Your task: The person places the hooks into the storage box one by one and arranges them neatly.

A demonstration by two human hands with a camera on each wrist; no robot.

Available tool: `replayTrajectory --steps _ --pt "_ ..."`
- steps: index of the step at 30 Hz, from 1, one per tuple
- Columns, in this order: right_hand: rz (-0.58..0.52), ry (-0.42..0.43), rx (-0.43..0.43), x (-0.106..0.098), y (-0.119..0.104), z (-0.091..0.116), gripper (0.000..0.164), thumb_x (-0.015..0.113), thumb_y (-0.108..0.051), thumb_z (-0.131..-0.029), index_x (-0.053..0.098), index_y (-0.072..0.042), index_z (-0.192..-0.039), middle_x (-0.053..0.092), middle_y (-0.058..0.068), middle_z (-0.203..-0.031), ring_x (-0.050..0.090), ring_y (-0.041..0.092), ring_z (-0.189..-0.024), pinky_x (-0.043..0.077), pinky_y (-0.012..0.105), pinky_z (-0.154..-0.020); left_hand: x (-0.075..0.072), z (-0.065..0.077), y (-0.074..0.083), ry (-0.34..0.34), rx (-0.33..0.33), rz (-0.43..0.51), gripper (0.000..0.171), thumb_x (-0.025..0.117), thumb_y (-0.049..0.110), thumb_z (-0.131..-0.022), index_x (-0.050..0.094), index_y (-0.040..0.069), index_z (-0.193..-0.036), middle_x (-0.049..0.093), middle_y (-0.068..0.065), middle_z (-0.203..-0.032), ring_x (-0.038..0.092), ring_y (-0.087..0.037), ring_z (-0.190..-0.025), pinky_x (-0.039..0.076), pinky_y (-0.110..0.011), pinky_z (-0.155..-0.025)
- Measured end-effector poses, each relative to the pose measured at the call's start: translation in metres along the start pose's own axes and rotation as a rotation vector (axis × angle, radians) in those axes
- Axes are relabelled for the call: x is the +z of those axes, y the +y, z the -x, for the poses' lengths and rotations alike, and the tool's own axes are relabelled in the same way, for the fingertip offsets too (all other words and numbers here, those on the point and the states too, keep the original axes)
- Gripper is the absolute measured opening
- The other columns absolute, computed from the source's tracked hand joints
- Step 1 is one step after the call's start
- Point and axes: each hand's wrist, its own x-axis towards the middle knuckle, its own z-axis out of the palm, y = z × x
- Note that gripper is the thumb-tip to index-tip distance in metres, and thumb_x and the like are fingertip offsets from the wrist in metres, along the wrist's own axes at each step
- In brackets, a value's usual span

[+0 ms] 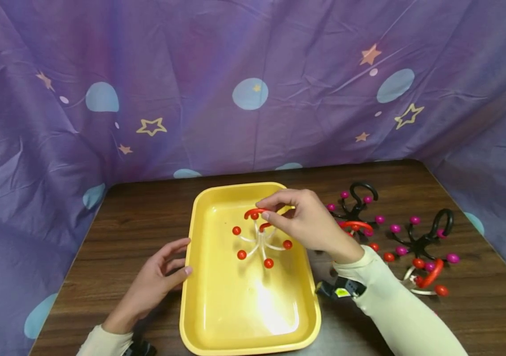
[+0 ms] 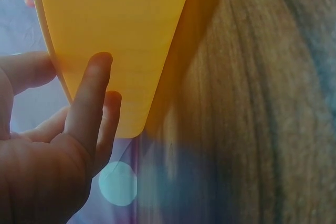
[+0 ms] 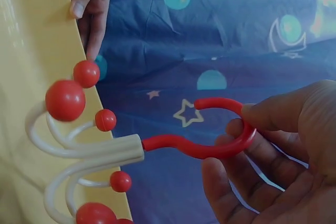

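Observation:
My right hand pinches the red hook of a multi-arm hook hanger between thumb and fingers. White curved arms tipped with red balls fan out below its white stem. The hanger is held over a yellow tray, its red hook on top in the head view. At the tray's left side is my left hand, its fingertips at the rim and outer wall. The left wrist view shows these fingers fairly straight against the yellow wall.
Right of the tray lie black hook hangers with pink balls, another black one behind, and white hangers with red hooks. My right forearm partly covers them. A purple patterned cloth hangs behind the dark wooden table.

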Motion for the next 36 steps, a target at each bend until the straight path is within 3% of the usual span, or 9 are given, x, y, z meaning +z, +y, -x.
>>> replayTrajectory --steps 10,21,36 --pt "0.055 -0.005 -0.003 0.019 0.015 -0.045 0.014 0.077 -0.013 -0.096 0.083 -0.016 -0.108 0.081 -0.004 -0.099 0.072 0.012 -0.091 0.060 0.033 -0.075 0.000 -0.001 -0.004 -0.010 0.006 -0.001 0.065 0.069 0.005 -0.101 0.039 0.006 -0.159 0.047 -0.027 -0.157 0.066 -0.031 -0.126 0.066 -0.043 -0.087" --pt "0.057 -0.037 0.049 0.043 0.032 -0.081 0.015 0.077 -0.015 -0.096 0.083 -0.015 -0.110 0.081 -0.002 -0.102 0.073 0.013 -0.090 0.059 0.031 -0.083 -0.002 0.000 -0.002 -0.007 0.012 -0.003 0.065 0.069 0.006 -0.101 0.040 0.006 -0.159 0.044 -0.025 -0.157 0.067 -0.026 -0.122 0.066 -0.042 -0.085" --pt "0.015 -0.047 0.099 0.066 0.037 -0.097 0.014 0.079 -0.013 -0.095 0.083 -0.014 -0.109 0.081 -0.001 -0.099 0.073 0.013 -0.087 0.057 0.026 -0.076 -0.002 -0.001 -0.003 -0.003 -0.001 -0.002 0.066 0.070 0.006 -0.101 0.040 0.008 -0.159 0.043 -0.024 -0.160 0.064 -0.035 -0.128 0.066 -0.043 -0.085"
